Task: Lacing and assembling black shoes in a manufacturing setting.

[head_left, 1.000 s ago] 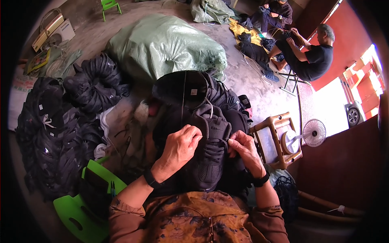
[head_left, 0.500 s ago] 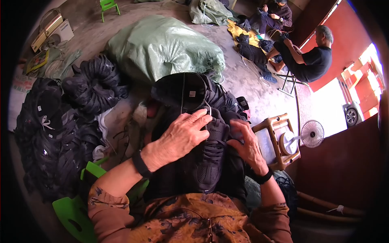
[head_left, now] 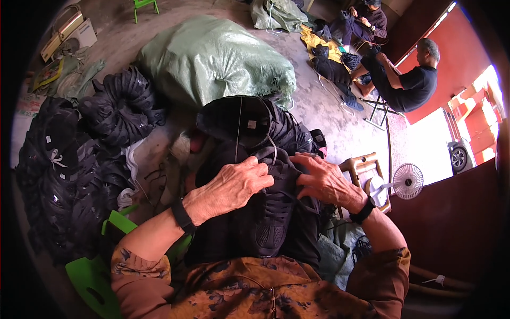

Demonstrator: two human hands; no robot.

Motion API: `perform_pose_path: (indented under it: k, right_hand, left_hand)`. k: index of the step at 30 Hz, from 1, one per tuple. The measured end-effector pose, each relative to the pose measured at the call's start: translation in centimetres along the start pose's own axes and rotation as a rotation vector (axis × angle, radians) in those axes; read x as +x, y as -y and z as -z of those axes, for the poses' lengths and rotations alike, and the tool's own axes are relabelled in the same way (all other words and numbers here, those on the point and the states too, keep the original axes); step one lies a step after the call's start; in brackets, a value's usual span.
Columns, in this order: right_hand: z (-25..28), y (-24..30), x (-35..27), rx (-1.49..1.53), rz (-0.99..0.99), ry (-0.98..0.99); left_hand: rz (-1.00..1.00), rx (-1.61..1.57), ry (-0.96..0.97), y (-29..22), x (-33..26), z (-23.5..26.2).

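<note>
A black lace-up shoe upper lies on my lap, its mesh toe toward me. At the left of its ankle end my left hand is closed, fingers curled against the upper; the fingertips are partly hidden. My right hand grips the other side of the ankle end between thumb and fingers. Just beyond, a bundle of black shoe uppers rests, with a small white label inside its opening. A thin pale thread runs down from the bundle toward my left hand, and a white cord loops by the upper.
Piles of black shoe uppers lie on the left floor, near a green chair. A big pale-green sack fills the space ahead. At right stand a bamboo-framed stool and a small fan. Two people sit working at far right.
My right hand has moved up to the ankle end and closed on it. My left hand has dropped slightly and its fingers have curled in. The upper's ankle end is lifted and bent between the hands.
</note>
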State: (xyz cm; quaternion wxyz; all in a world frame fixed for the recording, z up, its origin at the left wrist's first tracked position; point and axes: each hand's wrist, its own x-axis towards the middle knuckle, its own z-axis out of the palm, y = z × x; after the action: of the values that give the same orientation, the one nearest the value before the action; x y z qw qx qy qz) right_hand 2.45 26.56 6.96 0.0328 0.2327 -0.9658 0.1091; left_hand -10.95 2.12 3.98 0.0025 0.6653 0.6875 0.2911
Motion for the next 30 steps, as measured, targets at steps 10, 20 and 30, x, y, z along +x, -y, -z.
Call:
perform_pose_path:
  k: [10, 20, 30]
  right_hand:
    - [-2.4, 2.2, 0.2, 1.066, -0.713, -0.234]
    - [5.3, -4.7, -4.4, 1.581, -0.567, -1.092]
    - [21.5, -10.7, -11.7, 0.129, -0.448, -0.919]
  left_hand:
    - [0.129, -0.029, -0.165, -1.7, 1.7, -1.9]
    - [-0.051, 0.118, -0.108, -2.2, 3.2, -3.9]
    - [0.041, -0.072, -0.277, -3.8, 3.6, -6.0]
